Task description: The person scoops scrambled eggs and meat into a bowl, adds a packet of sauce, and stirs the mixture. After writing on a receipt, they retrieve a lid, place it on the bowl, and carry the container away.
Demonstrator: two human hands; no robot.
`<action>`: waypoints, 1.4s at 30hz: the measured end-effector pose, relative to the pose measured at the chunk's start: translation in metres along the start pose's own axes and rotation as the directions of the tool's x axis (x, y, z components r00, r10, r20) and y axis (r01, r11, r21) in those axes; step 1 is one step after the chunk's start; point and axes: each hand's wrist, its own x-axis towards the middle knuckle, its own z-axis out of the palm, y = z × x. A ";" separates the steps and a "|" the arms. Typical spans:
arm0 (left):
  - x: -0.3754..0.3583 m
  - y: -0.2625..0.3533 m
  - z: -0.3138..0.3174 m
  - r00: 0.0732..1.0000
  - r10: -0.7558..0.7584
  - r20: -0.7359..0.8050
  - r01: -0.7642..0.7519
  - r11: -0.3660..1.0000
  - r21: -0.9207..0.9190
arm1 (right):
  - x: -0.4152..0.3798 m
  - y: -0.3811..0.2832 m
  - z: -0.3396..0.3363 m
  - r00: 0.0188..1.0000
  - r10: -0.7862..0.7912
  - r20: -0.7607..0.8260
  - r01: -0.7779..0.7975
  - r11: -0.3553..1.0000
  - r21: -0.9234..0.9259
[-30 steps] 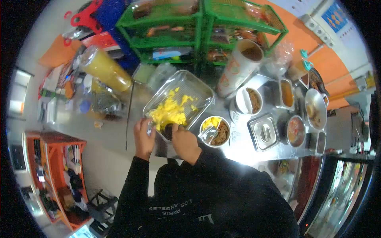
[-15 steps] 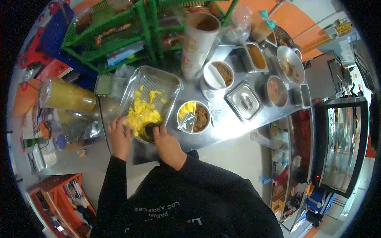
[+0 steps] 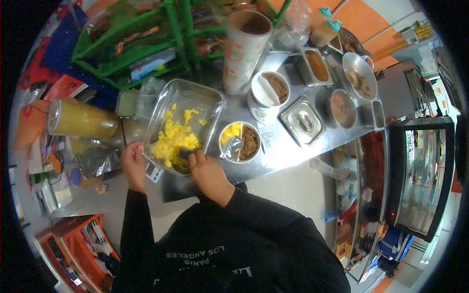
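Chunks of yellow scrambled egg [image 3: 176, 139] lie in a rectangular metal tray [image 3: 210, 100]. My left hand [image 3: 133, 165] is at the tray's near left corner, fingers curled at its rim. Over the tray's near right side, my right hand [image 3: 211, 178] is closed around a dark utensil [image 3: 185, 153] whose end dips into the egg; its exact shape is blurred. Just right of the tray stands a round white tub [image 3: 239, 161], with egg on one side, brown shredded filling on the other and a piece of clear plastic or foil between them.
Behind the tub stand a divided white container [image 3: 264, 95] and a tall paper-wrapped roll [image 3: 244, 58]. To the right are a lidded steel pan [image 3: 304, 122], a sauce pan insert [image 3: 316, 68] and pots. Green crates [image 3: 132, 68] line the back; a yellow-filled jar [image 3: 80, 118] is left.
My left hand has moved from over the egg out to the tray's left rim, uncovering a small white object below the tray. My right hand remains near the same spot with the utensil.
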 end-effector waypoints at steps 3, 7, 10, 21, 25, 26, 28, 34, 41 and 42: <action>-0.003 0.002 -0.004 0.997 -0.080 0.003 0.079 0.992 -0.103 | 0.001 -0.001 0.003 0.997 -0.039 -0.072 0.039 0.999 0.004; -0.008 -0.007 -0.005 0.999 -0.022 -0.026 0.022 0.999 0.034 | 0.003 -0.002 0.002 0.997 -0.049 -0.065 0.048 0.999 -0.012; -0.026 0.003 0.003 0.981 -0.119 -0.152 0.114 0.993 -0.041 | 0.003 0.000 0.001 0.997 -0.043 -0.064 0.044 0.999 0.012; -0.063 0.074 0.021 0.985 0.149 0.093 -0.175 0.872 0.457 | 0.001 0.000 0.005 0.994 -0.044 -0.099 0.049 0.998 0.045; -0.064 0.078 0.024 0.986 0.139 0.092 -0.166 0.873 0.459 | -0.001 0.002 0.007 0.992 -0.043 -0.123 0.049 0.998 0.049; -0.064 0.078 0.024 0.986 0.138 0.090 -0.164 0.871 0.463 | -0.001 0.002 0.005 0.992 -0.044 -0.121 0.051 0.997 0.052; -0.064 0.080 0.024 0.987 0.136 0.084 -0.160 0.867 0.472 | -0.002 0.002 0.004 0.992 -0.046 -0.116 0.052 0.997 0.054; -0.066 0.081 0.024 0.987 0.132 0.091 -0.159 0.880 0.448 | -0.006 0.005 0.003 0.994 -0.068 -0.080 0.072 0.996 0.049; -0.066 0.082 0.019 0.981 0.172 0.091 -0.194 0.892 0.409 | -0.031 0.020 -0.039 0.979 -0.140 -0.151 0.173 0.957 0.234; -0.066 0.079 0.017 0.988 0.135 0.081 -0.156 0.915 0.373 | -0.039 0.031 -0.050 0.971 -0.166 -0.171 0.214 0.922 0.321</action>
